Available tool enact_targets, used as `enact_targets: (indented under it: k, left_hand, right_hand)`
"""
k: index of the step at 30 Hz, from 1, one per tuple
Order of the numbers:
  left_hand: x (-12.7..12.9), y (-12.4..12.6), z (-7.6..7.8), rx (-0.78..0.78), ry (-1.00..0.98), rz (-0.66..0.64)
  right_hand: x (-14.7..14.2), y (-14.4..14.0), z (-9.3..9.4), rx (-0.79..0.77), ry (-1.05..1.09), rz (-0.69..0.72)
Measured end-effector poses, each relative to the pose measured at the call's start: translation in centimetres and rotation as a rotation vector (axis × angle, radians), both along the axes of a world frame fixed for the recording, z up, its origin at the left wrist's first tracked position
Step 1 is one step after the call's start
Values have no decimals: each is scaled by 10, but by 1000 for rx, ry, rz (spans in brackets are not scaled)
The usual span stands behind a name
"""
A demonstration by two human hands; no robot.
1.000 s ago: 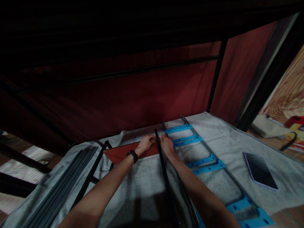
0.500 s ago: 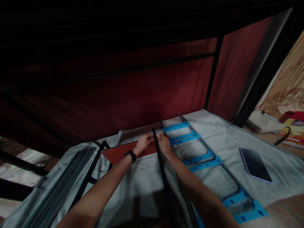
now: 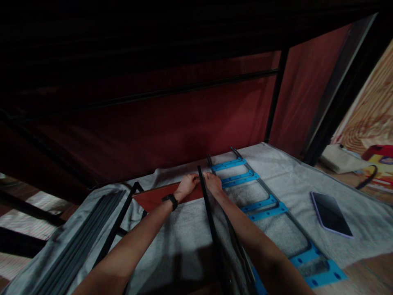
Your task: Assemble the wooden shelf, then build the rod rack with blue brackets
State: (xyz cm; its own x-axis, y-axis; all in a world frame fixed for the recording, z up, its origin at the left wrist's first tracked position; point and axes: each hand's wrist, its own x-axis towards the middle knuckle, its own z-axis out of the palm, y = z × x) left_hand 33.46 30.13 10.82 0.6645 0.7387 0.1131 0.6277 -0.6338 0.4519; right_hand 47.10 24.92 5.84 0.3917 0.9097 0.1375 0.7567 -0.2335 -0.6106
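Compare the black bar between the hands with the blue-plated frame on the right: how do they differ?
The black bar is a single plain strip; the blue-plated frame is two dark rails joined by blue cross plates. The bar sits between the left hand and right hand; the frame lies untouched beside them. Both run lengthwise on the grey cloth.

Your left hand and right hand meet at the far end of a thin black rod that runs back toward you between your forearms. The left, with a black watch on its wrist, rests on a reddish-brown panel; whether its fingers grip the rod is too dim to tell. Everything lies on a grey cloth. Just right of your right hand sits a dark frame with blue brackets, and farther right a tablet. A bundle of dark bars lies at left.
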Motion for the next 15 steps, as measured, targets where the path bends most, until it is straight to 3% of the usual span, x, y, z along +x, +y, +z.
enact_targets:
  k: [9,15]
  left_hand:
    - [-2,4,-1,-28,-17,14]
    - [-1,5,-1,-16,-6,13]
  right_hand:
    - [4,0,-8,153,66,112]
    - [9,1,-5,148,71,154]
